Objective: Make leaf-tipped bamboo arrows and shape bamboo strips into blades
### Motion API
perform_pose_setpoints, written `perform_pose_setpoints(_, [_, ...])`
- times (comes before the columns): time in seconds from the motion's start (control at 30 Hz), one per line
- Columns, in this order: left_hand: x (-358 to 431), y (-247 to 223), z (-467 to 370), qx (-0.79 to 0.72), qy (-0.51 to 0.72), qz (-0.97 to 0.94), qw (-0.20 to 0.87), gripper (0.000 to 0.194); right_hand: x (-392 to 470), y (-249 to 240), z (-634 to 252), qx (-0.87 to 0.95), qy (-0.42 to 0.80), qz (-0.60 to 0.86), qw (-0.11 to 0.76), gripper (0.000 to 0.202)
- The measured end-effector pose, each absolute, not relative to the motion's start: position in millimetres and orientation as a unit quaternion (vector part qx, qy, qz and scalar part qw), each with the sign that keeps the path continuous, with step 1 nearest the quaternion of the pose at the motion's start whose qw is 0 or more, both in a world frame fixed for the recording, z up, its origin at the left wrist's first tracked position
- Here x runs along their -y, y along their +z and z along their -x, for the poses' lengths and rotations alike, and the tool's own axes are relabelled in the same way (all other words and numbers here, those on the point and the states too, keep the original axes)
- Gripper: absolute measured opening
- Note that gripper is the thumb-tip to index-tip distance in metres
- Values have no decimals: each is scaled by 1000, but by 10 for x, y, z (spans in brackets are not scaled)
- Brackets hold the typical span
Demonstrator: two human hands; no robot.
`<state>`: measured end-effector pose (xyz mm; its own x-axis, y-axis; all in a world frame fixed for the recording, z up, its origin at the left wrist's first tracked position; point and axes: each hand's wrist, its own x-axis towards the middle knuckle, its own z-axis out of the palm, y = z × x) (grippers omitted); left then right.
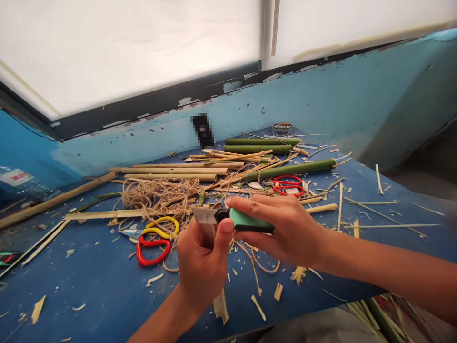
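Note:
My right hand is closed round a green-and-black utility knife, its wide metal blade pointing left. Below the blade, my left hand is a closed fist with the thumb up beside the knife's black neck. A flat bamboo strip runs through that fist, its lower end sticking out underneath. The blade lies over the top of the fist; whether it touches the strip I cannot tell. Just left of my left hand are scissors with one red and one yellow handle.
A tangle of jute twine lies behind the scissors. Beyond it are dry bamboo sticks and green bamboo pieces. Red-handled scissors lie among scraps. Shavings litter the blue table, which meets a blue wall.

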<state>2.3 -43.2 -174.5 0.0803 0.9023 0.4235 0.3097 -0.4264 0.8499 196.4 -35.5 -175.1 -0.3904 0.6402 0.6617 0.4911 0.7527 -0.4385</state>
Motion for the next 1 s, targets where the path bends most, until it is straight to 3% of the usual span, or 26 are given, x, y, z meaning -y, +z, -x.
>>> perform_pose_setpoints(0.2, [409, -1737, 8, -351, 471, -677, 443, 32, 218, -1591, -2165, 868, 208, 264, 365, 50])
perform_pose_setpoints(0.37, [389, -1772, 73, -322, 437, -687, 484, 38, 205, -1529, -2233, 878, 233, 229, 349, 49])
perform_pose_setpoints(0.57, [377, -1881, 84, -364, 467, -644, 485, 30, 301, -1601, -2143, 871, 73, 311, 374, 47])
perform_pose_setpoints(0.77, [398, -1879, 47, -430, 512, -645, 371, 47, 395, -1744, -1946, 816, -16, 385, 430, 43])
perform_pose_setpoints(0.87, [404, -1847, 42, -424, 513, -642, 380, 38, 336, -1740, -1972, 833, 75, 333, 436, 46])
perform_pose_setpoints(1.0, [396, -1816, 59, -353, 482, -645, 476, 29, 230, -1618, -2112, 850, 241, 259, 392, 49])
